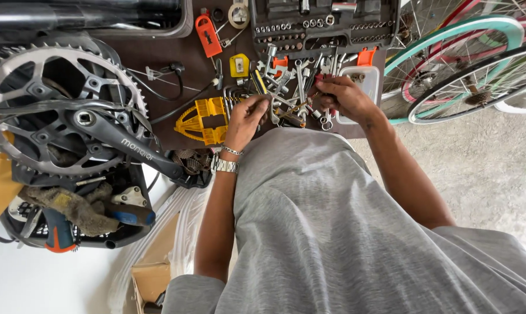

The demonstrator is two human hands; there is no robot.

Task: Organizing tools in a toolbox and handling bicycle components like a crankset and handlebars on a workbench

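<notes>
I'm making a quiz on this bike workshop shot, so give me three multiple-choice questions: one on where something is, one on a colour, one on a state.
1. Where does the large toothed metal chainring with its black crank arm sit?
A. left of the hands
B. right of the hands
C. between the hands

2. What colour is the ribbed plastic tool beside the left hand?
A. green
B. yellow
C. white

3. How is the black socket case at the top of the brown table?
A. shut
B. open
C. upside down

Answers: 1 A, it fills the left side of the view. 2 B, it is bright yellow. 3 B, rows of sockets show inside it.
</notes>
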